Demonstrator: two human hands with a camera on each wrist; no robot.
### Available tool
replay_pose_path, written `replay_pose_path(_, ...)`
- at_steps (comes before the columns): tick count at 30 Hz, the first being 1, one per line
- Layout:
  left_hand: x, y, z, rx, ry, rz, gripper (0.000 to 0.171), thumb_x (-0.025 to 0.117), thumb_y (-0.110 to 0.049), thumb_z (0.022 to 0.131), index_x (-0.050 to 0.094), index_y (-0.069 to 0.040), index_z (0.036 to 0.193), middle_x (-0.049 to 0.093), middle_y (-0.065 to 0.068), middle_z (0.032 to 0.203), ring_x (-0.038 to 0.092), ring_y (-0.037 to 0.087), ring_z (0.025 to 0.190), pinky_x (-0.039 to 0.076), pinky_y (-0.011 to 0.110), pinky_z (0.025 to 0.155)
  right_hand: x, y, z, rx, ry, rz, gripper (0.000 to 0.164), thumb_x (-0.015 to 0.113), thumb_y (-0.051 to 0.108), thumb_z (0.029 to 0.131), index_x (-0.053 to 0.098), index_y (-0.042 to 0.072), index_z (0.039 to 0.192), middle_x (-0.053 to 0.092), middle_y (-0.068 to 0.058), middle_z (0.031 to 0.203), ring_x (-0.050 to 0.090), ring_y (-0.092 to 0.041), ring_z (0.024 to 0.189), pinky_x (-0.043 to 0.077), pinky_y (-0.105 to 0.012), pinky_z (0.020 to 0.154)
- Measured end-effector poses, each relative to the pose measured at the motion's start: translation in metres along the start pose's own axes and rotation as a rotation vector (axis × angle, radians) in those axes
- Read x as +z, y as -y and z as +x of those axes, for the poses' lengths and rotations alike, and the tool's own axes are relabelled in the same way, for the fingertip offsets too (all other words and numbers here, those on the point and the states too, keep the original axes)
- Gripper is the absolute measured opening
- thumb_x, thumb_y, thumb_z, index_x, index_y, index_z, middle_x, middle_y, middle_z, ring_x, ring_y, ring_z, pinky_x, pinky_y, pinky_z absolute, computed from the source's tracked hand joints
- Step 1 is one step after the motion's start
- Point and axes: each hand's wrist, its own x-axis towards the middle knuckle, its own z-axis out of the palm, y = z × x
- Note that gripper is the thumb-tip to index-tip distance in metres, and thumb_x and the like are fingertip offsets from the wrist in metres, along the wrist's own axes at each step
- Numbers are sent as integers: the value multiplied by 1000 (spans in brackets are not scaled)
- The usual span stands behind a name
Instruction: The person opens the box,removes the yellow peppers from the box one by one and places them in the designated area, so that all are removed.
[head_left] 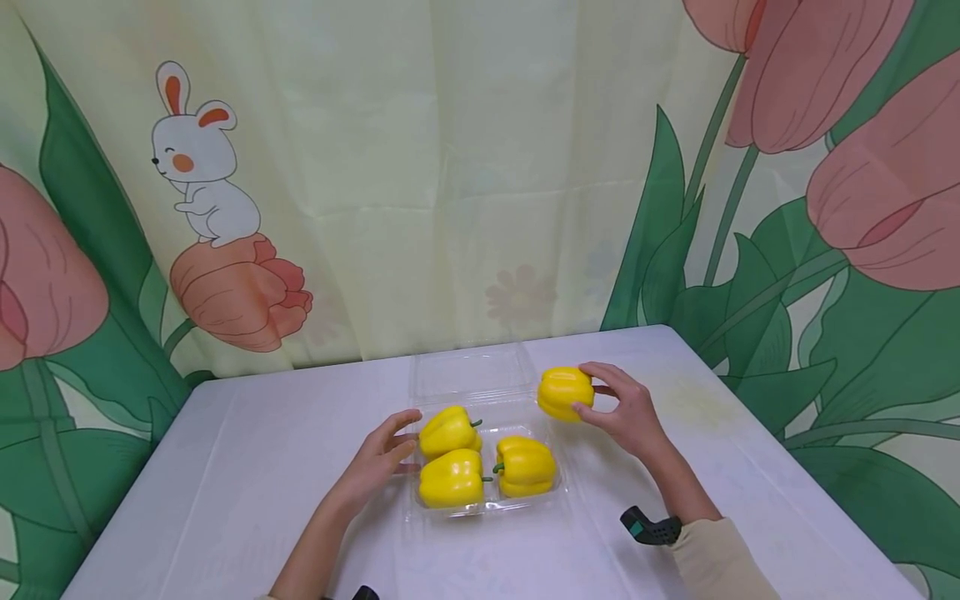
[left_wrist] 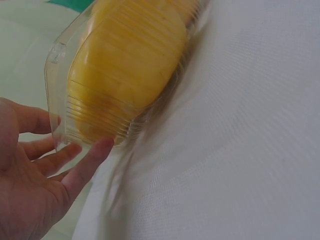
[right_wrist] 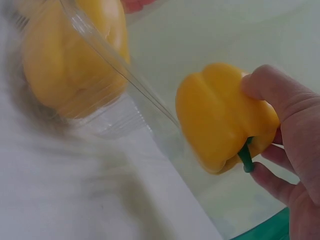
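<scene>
My right hand (head_left: 626,417) holds a yellow bell pepper (head_left: 566,393) between thumb and fingers, at the back right corner of a clear plastic container (head_left: 491,505). In the right wrist view its green stem (right_wrist: 246,156) points down toward my fingers. Three more yellow bell peppers sit in the container: one at the back left (head_left: 448,432), one at the front left (head_left: 452,479) and one at the right (head_left: 526,467). My left hand (head_left: 378,458) is at the container's left side, fingers spread and fairly straight, fingertips right at the ribbed wall (left_wrist: 100,117).
The container's clear lid (head_left: 471,373) lies folded back behind it. A white cloth covers the table (head_left: 247,475), whose back edge meets a curtain (head_left: 495,167) printed with tulips and a rabbit. A black wrist strap (head_left: 651,527) is on the right forearm.
</scene>
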Motion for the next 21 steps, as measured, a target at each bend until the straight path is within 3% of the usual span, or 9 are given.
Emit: replay_pose_path(21,0,0,0,6,-3,3,47,50,-10,98,41,-14,144,41,10,151,51,33,129,58,40,88,-5,-12,1,36,32,-4,54,78,13,79,58,8,129,58,-13,132,56,-30,118,55,-49,90)
